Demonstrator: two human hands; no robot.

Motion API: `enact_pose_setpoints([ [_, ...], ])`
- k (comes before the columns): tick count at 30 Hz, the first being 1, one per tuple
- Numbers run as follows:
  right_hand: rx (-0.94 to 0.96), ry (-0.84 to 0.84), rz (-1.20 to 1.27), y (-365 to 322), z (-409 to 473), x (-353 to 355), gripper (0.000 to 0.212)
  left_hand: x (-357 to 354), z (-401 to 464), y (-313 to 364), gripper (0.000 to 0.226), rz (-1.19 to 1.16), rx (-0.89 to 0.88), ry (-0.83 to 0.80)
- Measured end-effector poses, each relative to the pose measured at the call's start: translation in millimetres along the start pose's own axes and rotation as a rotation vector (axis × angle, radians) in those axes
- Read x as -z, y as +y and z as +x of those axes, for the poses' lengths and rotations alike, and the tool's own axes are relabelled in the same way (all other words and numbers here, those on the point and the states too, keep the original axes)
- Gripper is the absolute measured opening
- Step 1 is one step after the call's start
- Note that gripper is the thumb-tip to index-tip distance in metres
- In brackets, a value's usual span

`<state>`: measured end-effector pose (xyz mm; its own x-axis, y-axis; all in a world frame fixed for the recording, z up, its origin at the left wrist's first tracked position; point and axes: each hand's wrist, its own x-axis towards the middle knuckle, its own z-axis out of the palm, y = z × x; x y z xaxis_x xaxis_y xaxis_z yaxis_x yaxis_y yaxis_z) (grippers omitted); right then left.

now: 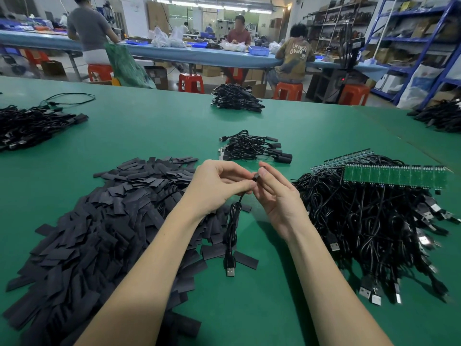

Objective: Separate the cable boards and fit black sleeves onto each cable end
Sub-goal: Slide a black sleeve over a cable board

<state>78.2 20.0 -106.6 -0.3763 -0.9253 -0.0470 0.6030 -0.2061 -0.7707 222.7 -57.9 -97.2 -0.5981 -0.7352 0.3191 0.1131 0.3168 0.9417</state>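
1. Head view: above a green table (154, 126), the left hand (219, 186) and right hand (277, 193) meet over a single cable (233, 221), fingers pinched shut on its upper end, where a black sleeve (256, 176) apparently goes on; whether the sleeve is fully seated cannot be told.
2. The cable hangs from the pinch, its USB plug (230, 270) resting on the table, leaving the worked end free.
3. A sleeve pile (99, 221) lies under the left forearm, within easy reach.
4. To the right, unseparated boards (394, 176) sit atop a cable heap (369, 221), seemingly the waiting stock.
5. Beyond the hands, a small bundle (249, 148) appears to be finished work set aside; most of the job looks undone.
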Motion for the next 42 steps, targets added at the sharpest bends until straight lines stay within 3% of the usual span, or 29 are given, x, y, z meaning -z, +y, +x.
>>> enact_pose_setpoints([
  [7, -0.067, -0.026, 0.013, -1, 2, 3, 0.037, -1, 1, 0, 0.017, -0.002, 0.006, 0.002],
  [15, -0.118, -0.006, 0.066, 0, 1, 3, 0.013, -2, 1, 1, 0.02, -0.023, 0.028, -0.002],
  [21, -0.066, -0.053, 0.045, -2, 0, 2, 0.032, -2, 0, 1, 0.019, -0.019, 0.031, 0.016],
  [28, 0.001, -0.119, -0.013, -6, -1, 0, 0.036, -3, 0, 2, 0.019, 0.035, 0.004, 0.034],
  [34, 0.109, -0.069, -0.071, -8, -1, 3, 0.037, -9, -1, 2, 0.019, -0.025, -0.009, 0.037],
  [42, 0.069, -0.085, -0.056, -4, 0, 3, 0.041, -10, -4, 2, 0.016, -0.032, -0.016, 0.082],
])
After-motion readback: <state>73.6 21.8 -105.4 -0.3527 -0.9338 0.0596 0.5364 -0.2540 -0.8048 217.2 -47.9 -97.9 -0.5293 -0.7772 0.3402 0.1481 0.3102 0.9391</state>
